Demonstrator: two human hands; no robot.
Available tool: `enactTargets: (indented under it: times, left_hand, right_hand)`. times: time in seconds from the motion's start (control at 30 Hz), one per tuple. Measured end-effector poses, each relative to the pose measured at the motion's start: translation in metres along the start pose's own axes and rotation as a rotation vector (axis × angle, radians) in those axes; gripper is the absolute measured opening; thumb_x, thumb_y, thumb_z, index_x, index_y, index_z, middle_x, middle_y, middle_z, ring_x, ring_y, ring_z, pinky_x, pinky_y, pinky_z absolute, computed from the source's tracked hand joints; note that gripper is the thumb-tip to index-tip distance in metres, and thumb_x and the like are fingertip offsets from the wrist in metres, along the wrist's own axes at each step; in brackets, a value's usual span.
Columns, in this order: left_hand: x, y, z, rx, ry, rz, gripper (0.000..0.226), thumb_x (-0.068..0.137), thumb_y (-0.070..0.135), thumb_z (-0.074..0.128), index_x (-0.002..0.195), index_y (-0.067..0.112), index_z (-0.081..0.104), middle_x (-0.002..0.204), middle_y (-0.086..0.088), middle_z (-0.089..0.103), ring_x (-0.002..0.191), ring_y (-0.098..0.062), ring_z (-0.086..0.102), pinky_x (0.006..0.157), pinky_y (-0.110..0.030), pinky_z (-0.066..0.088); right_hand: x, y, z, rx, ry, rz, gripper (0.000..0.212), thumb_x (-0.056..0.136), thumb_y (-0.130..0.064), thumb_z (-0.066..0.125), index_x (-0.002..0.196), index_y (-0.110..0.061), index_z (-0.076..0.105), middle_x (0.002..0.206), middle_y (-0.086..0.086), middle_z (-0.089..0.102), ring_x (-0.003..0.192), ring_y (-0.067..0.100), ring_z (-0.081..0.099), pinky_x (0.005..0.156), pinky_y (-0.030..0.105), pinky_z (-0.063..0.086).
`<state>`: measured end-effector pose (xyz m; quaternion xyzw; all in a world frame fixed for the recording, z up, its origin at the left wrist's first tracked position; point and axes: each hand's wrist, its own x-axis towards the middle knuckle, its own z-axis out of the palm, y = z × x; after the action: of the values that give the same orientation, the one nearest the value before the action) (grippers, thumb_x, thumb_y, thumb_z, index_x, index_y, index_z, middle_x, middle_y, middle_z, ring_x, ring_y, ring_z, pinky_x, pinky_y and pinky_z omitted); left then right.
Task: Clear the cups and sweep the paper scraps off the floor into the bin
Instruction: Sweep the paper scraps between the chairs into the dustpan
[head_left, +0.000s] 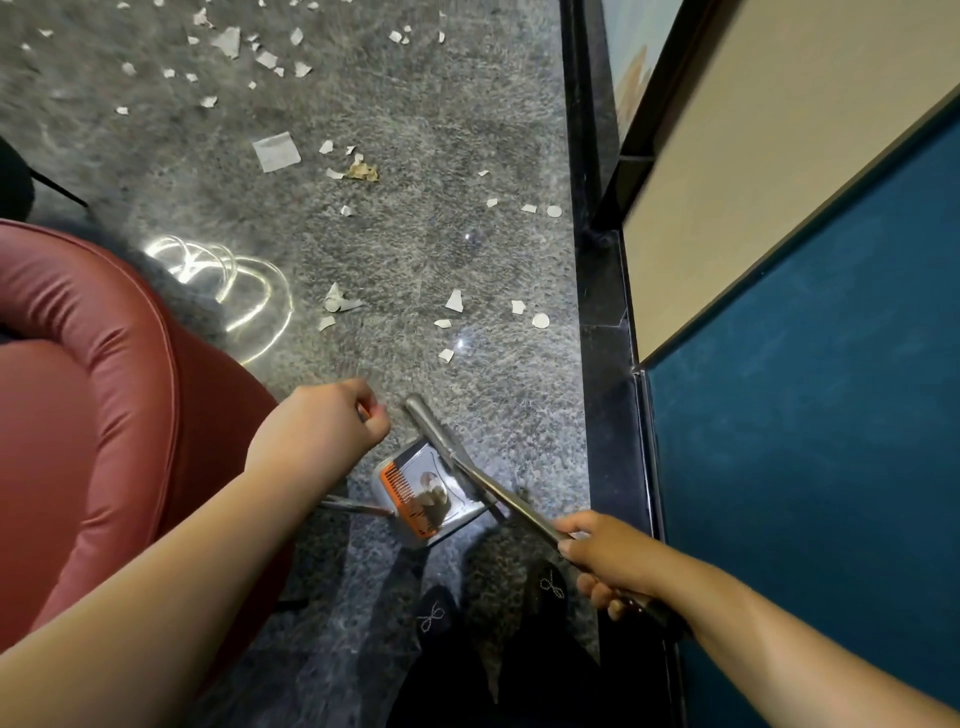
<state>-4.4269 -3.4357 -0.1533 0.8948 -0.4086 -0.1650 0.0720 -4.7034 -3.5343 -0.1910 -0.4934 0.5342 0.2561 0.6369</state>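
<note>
White paper scraps (454, 301) lie scattered over the grey speckled floor, thickest at the far left (228, 41). A grey dustpan (395, 462) with an orange comb edge (405, 493) stands on the floor just in front of my feet, with a few scraps inside. My left hand (332, 426) is closed in a fist above it, gripping a small orange-tipped handle; a thin rod (358, 506) runs from under my forearm to the pan. My right hand (602, 561) grips a long metal pole (467, 462) that slants across the pan. No cups or bin are in view.
A red leather armchair (93, 395) fills the left side. A black skirting strip (608, 322), a beige panel (769, 171) and a blue partition (810, 441) close off the right. My black shoes (431, 618) stand below the dustpan. Light glares on the floor (223, 280).
</note>
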Motion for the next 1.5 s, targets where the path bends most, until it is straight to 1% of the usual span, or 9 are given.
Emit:
enactTargets:
  times: [0.17, 0.4, 0.47, 0.87, 1.1, 1.23, 1.3, 1.4, 1.5]
  left_hand:
    - [-0.004, -0.021, -0.015, -0.087, 0.042, -0.1, 0.014, 0.088, 0.034, 0.06, 0.082, 0.022, 0.065, 0.073, -0.001, 0.067, 0.083, -0.031, 0.067, 0.068, -0.031, 0.047]
    - [0.011, -0.048, -0.044, -0.158, 0.112, -0.139, 0.013, 0.086, 0.035, 0.061, 0.073, 0.032, 0.059, 0.067, 0.006, 0.059, 0.085, -0.029, 0.066, 0.069, -0.029, 0.04]
    - [0.019, -0.049, -0.049, -0.161, 0.138, -0.144, 0.011, 0.087, 0.034, 0.061, 0.077, 0.029, 0.063, 0.069, 0.005, 0.06, 0.086, -0.03, 0.066, 0.07, -0.03, 0.042]
    - [0.164, -0.018, -0.069, -0.045, 0.09, -0.193, 0.013, 0.087, 0.04, 0.058, 0.083, 0.03, 0.065, 0.078, 0.006, 0.064, 0.076, -0.021, 0.055, 0.071, -0.031, 0.048]
    - [0.245, 0.008, -0.074, 0.001, 0.053, -0.249, 0.012, 0.087, 0.037, 0.061, 0.076, 0.031, 0.061, 0.066, 0.007, 0.058, 0.067, -0.02, 0.052, 0.065, -0.03, 0.043]
    - [0.268, 0.007, -0.076, 0.004, 0.042, -0.307, 0.009, 0.088, 0.037, 0.062, 0.083, 0.029, 0.064, 0.065, 0.01, 0.056, 0.067, -0.017, 0.052, 0.064, -0.029, 0.043]
    - [0.272, 0.008, -0.074, -0.001, 0.042, -0.337, 0.01, 0.088, 0.037, 0.062, 0.085, 0.029, 0.065, 0.064, 0.013, 0.054, 0.062, -0.015, 0.053, 0.057, -0.027, 0.041]
    - [0.276, 0.008, -0.072, 0.005, 0.049, -0.376, 0.011, 0.087, 0.035, 0.064, 0.084, 0.025, 0.068, 0.06, 0.013, 0.052, 0.066, -0.019, 0.054, 0.061, -0.028, 0.041]
    - [0.277, 0.005, -0.072, 0.029, 0.071, -0.394, 0.012, 0.086, 0.035, 0.064, 0.085, 0.025, 0.07, 0.072, -0.002, 0.067, 0.078, -0.029, 0.064, 0.065, -0.031, 0.046]
  right_hand:
    - [-0.014, -0.02, -0.002, 0.089, 0.084, -0.066, 0.019, 0.101, -0.012, 0.036, 0.092, -0.02, 0.051, 0.056, 0.006, 0.04, 0.034, 0.01, 0.033, 0.038, 0.016, 0.027]
    - [0.003, -0.044, -0.016, 0.242, 0.25, -0.142, 0.029, 0.1, -0.01, 0.041, 0.128, -0.007, 0.048, 0.049, 0.006, 0.041, 0.026, 0.009, 0.033, 0.032, 0.012, 0.026]
    - [0.008, -0.051, -0.026, 0.32, 0.266, -0.125, 0.033, 0.101, -0.013, 0.041, 0.134, -0.014, 0.042, 0.051, 0.007, 0.04, 0.027, 0.01, 0.032, 0.033, 0.012, 0.028]
    - [0.077, -0.14, -0.162, 0.487, 0.324, -0.066, 0.039, 0.103, -0.012, 0.035, 0.141, -0.02, 0.033, 0.062, 0.008, 0.038, 0.024, 0.008, 0.03, 0.031, 0.012, 0.03]
    - [0.145, -0.196, -0.261, 0.256, 0.355, -0.041, 0.035, 0.099, -0.007, 0.036, 0.133, 0.002, 0.041, 0.056, 0.008, 0.039, 0.033, 0.014, 0.034, 0.037, 0.016, 0.027]
    - [0.181, -0.231, -0.287, 0.035, 0.321, 0.008, 0.017, 0.097, -0.006, 0.035, 0.096, 0.0, 0.05, 0.05, 0.012, 0.045, 0.044, 0.021, 0.041, 0.044, 0.026, 0.031]
    - [0.199, -0.246, -0.287, -0.006, 0.282, 0.028, 0.023, 0.095, -0.002, 0.031, 0.08, -0.001, 0.048, 0.047, 0.014, 0.047, 0.042, 0.022, 0.041, 0.041, 0.026, 0.029]
    - [0.224, -0.266, -0.275, -0.034, 0.262, 0.079, 0.021, 0.095, -0.002, 0.031, 0.085, -0.004, 0.049, 0.04, 0.011, 0.047, 0.039, 0.02, 0.04, 0.04, 0.023, 0.029]
    - [0.244, -0.286, -0.255, -0.058, 0.22, 0.102, 0.018, 0.098, -0.004, 0.032, 0.105, -0.006, 0.048, 0.036, 0.009, 0.044, 0.031, 0.018, 0.037, 0.039, 0.022, 0.034]
